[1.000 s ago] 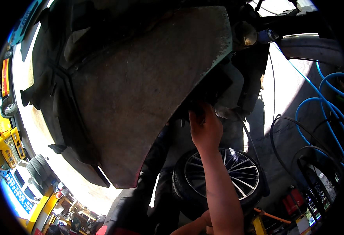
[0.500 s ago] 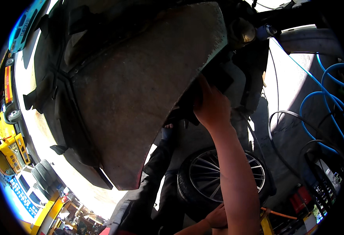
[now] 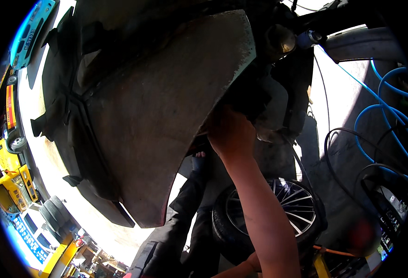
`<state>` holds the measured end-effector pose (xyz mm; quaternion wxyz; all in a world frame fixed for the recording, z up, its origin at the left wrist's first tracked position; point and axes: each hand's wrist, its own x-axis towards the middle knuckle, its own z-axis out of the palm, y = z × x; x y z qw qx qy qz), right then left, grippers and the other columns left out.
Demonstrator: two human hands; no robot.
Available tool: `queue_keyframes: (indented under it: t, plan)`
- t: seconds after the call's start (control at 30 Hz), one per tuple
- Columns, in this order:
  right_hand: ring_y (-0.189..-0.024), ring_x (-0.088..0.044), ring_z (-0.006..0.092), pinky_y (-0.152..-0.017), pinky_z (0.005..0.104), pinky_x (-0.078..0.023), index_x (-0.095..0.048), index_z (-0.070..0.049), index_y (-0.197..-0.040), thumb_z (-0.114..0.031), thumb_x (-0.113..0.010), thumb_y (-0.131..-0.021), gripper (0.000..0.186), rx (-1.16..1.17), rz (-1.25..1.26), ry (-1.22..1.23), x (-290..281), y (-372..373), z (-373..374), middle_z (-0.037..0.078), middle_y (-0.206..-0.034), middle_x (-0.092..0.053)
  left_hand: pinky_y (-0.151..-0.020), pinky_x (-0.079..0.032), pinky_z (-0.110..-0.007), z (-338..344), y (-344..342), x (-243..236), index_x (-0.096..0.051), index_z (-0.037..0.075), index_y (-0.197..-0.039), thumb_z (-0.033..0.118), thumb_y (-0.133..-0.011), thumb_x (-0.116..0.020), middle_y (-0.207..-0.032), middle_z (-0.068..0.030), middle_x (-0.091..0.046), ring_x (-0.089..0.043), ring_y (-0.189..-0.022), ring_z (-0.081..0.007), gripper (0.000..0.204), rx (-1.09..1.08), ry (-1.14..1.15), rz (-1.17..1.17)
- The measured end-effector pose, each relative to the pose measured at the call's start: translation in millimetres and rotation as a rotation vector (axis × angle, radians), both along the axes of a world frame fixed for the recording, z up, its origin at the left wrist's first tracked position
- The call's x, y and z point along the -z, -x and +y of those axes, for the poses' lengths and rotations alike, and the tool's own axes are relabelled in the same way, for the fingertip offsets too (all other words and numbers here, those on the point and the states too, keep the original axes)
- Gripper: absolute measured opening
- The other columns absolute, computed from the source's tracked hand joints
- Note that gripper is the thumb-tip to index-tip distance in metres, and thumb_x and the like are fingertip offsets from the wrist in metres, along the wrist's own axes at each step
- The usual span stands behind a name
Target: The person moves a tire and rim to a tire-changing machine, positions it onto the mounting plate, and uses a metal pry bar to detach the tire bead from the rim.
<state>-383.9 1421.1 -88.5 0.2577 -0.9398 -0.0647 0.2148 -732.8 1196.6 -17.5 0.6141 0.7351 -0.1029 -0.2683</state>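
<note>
A large dusty, grey-brown vehicle panel [image 3: 157, 106] fills the middle, its right edge chipped and pale. My right hand [image 3: 231, 132] reaches up in shadow at that edge, among dark parts. Its fingers are lost in the dark, so what they touch or hold is hidden. My left hand [image 3: 254, 263] is low down, mostly behind my right forearm [image 3: 259, 204], with its fingers out of sight. To the right of the panel's top are a rounded metal part [image 3: 280, 39] and a thick metal arm [image 3: 364, 44].
A wheel with a spoked rim [image 3: 301, 204] lies on the floor beyond my forearm. Blue hose coils [image 3: 368, 111] and a black hose [image 3: 329, 167] are at the right. Dark-trousered legs [image 3: 183, 204] stand below the panel. A yellow truck [image 3: 11, 162] is far left.
My right hand has moved down and left along the panel's edge, deeper into shadow. My left hand has slipped further behind the right forearm. The view has shifted slightly.
</note>
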Motion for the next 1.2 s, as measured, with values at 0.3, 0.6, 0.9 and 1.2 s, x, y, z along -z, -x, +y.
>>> queue_keyframes:
  t: [0.3,0.6,0.9,1.2]
  plan:
    - [-0.081,-0.071,0.0378,-0.074,0.0445,-0.055,-0.07,0.001,-0.095,-0.03,-0.064,-0.092,0.032,0.372,0.172,-0.299,-3.1,28.2,-5.8,0.022,-0.086,-0.072,-0.114,-0.037,-0.052,8.0,5.0,11.2,-0.057,0.0,-0.131,0.029,-0.095,-0.055,-0.134,-0.0204,-0.056,-0.051,-0.13,-0.0359,0.045,0.007,-0.027,-0.001]
    - [-0.073,-0.064,0.0086,-0.065,0.0244,-0.049,-0.067,0.002,-0.1,-0.014,-0.073,-0.093,0.019,0.729,0.437,-0.7,-16.4,71.2,-31.5,0.007,-0.081,-0.071,-0.115,-0.037,-0.052,13.0,7.7,12.2,-0.057,0.0,-0.131,0.029,-0.095,-0.056,-0.134,-0.02,-0.056,-0.051,-0.13,-0.0353,0.045,0.005,-0.033,0.006]
    - [-0.07,-0.065,0.0097,-0.064,0.0269,-0.05,-0.065,0.003,-0.094,-0.015,-0.073,-0.093,0.02,0.546,0.307,-0.598,-14.7,62.2,-28.5,0.007,-0.08,-0.071,-0.115,-0.037,-0.052,16.0,11.7,11.8,-0.057,0.0,-0.131,0.029,-0.095,-0.056,-0.134,-0.0197,-0.056,-0.051,-0.131,-0.0347,0.046,0.009,-0.037,0.012]
    - [-0.064,-0.073,0.0216,-0.062,0.0305,-0.055,-0.067,0.002,-0.092,-0.014,-0.068,-0.093,0.016,0.448,0.384,-0.702,-19.2,58.5,-23.9,0.012,-0.075,-0.073,-0.115,-0.037,-0.052,18.8,15.3,11.1,-0.057,0.001,-0.131,0.029,-0.095,-0.057,-0.134,-0.0194,-0.056,-0.051,-0.131,-0.0342,0.046,0.006,-0.04,0.016]
